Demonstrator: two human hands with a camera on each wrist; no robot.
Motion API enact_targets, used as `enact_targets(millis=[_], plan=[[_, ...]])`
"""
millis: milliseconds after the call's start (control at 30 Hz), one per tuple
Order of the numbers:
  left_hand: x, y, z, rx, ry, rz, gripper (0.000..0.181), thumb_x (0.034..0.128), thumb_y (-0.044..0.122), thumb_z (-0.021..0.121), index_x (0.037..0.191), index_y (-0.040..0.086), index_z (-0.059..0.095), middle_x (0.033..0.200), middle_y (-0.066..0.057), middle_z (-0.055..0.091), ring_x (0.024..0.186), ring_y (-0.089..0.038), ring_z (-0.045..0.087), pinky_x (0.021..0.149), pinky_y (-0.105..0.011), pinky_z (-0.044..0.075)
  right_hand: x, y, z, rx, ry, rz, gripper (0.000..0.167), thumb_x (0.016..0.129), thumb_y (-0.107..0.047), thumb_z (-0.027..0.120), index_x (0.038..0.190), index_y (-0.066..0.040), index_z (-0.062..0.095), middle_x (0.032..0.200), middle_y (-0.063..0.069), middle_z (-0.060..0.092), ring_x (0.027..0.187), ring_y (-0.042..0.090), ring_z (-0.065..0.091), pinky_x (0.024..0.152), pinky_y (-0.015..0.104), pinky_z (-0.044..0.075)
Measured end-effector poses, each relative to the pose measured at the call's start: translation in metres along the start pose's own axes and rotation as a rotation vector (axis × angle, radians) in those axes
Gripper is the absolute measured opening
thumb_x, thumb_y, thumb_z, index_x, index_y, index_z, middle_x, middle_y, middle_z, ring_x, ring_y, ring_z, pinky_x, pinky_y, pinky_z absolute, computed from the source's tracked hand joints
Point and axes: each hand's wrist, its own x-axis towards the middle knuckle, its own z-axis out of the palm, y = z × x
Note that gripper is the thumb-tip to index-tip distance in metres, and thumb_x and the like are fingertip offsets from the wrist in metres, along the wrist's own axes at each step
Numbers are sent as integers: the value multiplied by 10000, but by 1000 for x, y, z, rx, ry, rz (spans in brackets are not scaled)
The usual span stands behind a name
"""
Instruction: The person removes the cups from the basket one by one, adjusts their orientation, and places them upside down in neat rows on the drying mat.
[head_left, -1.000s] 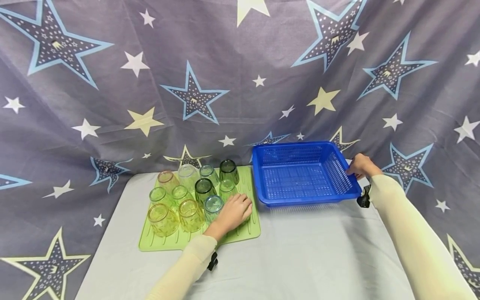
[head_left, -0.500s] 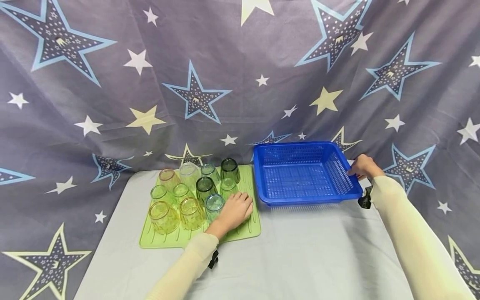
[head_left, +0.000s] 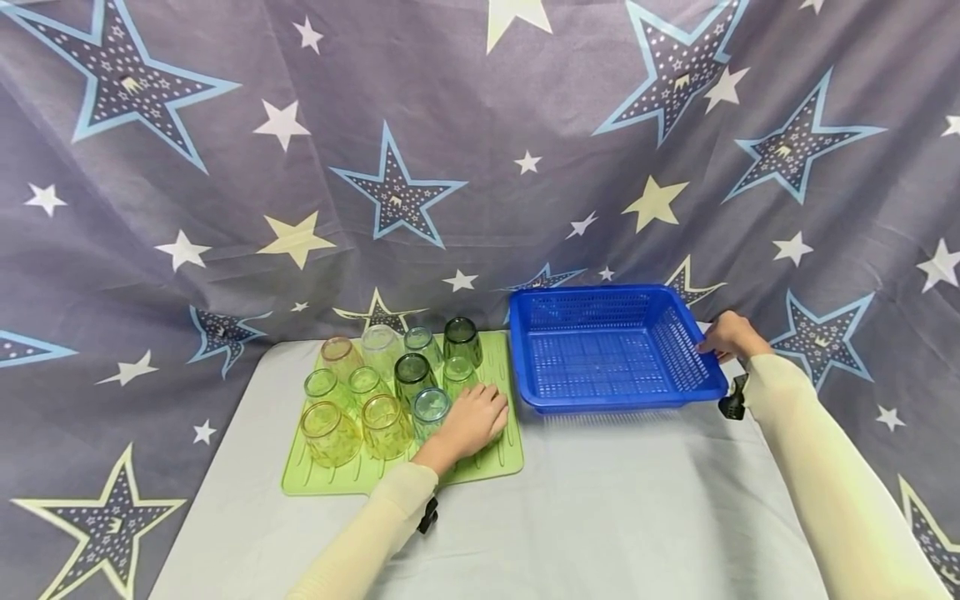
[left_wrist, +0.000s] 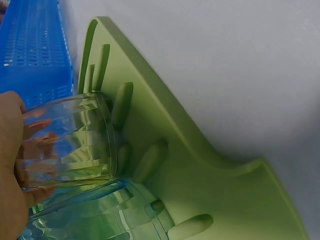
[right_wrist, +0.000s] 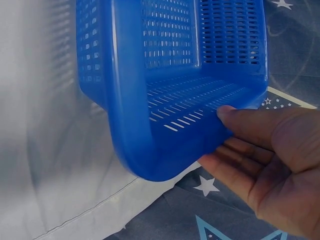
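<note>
My left hand (head_left: 468, 421) is at the front right of a green drying mat (head_left: 512, 437). In the left wrist view its fingers curl round a clear glass (left_wrist: 70, 145) that stands upside down, rim on the mat. From the head this glass is hidden under the hand. A bluish glass (head_left: 431, 408) stands right beside it. My right hand (head_left: 729, 335) holds the right side of a blue plastic basket (head_left: 622, 407). The right wrist view shows the thumb (right_wrist: 235, 116) over the rim and the other fingers outside the wall. Nothing lies in the basket.
Several upturned glasses share the mat, among them yellow glasses (head_left: 328, 437), a dark glass (head_left: 414, 379) and a pinkish glass (head_left: 341, 358). White cloth (head_left: 600, 500) covers the table. A star-patterned curtain (head_left: 480, 225) hangs behind the basket and mat.
The whole head view has shifted slightly. Both hands, the basket and the glasses keep their places relative to each other.
</note>
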Motion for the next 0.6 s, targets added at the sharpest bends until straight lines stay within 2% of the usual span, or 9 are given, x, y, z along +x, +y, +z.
enact_targets(millis=[300, 433, 600], plan=[[0, 1, -2, 12, 26, 10, 230, 1039, 271, 518, 1073, 128, 695, 1075, -65, 675, 1032, -262, 619, 930, -462, 529, -1, 0, 1, 4, -5, 15, 411, 855, -17, 742, 1129, 243, 582, 833, 258, 700, 692, 214, 698, 747, 461, 634], [2, 4, -7, 5, 2, 3, 239, 1030, 277, 524, 1093, 141, 711, 1087, -51, 697, 1041, -252, 632, 939, -461, 531, -1, 0, 2, -10, 2, 12, 409, 861, -17, 736, 1133, 245, 581, 852, 279, 698, 702, 232, 699, 748, 465, 634], [10, 3, -17, -38, -27, -33, 294, 1017, 334, 525, 1129, 140, 715, 1146, -57, 710, 1091, -266, 649, 1006, -501, 513, -3, 0, 3, -65, 35, 0, 433, 894, -66, 702, 1156, 252, 568, 1017, 390, 675, 828, 405, 720, 771, 491, 627]])
